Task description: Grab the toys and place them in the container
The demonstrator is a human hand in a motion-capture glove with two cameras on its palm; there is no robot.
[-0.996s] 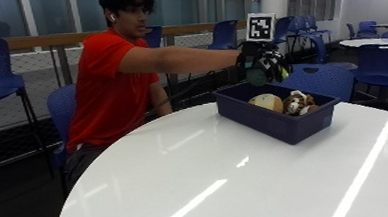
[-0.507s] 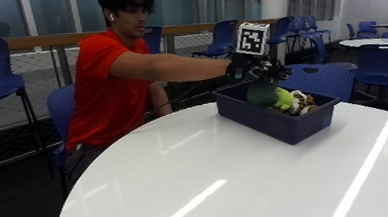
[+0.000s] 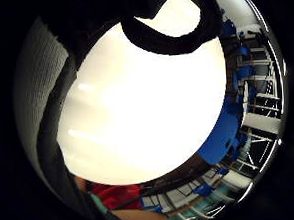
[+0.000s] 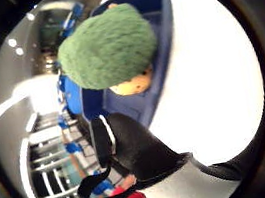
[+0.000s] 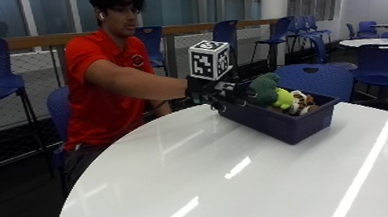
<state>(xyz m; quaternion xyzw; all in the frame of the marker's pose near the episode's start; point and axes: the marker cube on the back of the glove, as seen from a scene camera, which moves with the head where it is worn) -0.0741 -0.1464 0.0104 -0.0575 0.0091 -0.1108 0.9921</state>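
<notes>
blue chairs ring the room behind a white bench [image 5: 237, 176]. right of centre sits the navy container [image 5: 284, 118], the green toy [image 5: 265, 88] on its heap; the grip [image 5: 223, 93] hovers just beside, fingers unreadable, can't tell.

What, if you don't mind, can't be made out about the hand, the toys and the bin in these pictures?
- Right hand, outside view: its fingers lie behind the marker cube and the green toy, so whether it has a grip on the toy is unclear.
- Other toys, outside view: heaped together, too small to tell their kinds or number.
- Bin: its inside is hidden by its wall in the outside view, by the green toy in the thumb side palm view.
</notes>
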